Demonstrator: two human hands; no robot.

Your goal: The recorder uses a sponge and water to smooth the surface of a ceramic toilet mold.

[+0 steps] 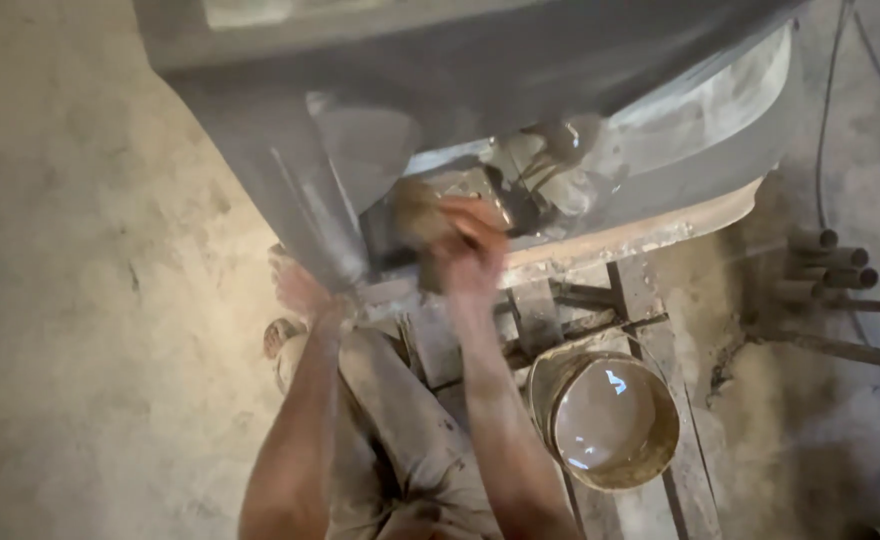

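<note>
Right hand (pixel 468 243) pressing brown sponge (pixel 418 213) on smooth grey curved casting (pixel 360 130), round muddy bucket (pixel 605 420)

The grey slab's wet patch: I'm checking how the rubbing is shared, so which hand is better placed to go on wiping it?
The right hand: it already presses a brown sponge against the grey slab. The left hand braces on the slab's lower edge, away from the patch.
</note>
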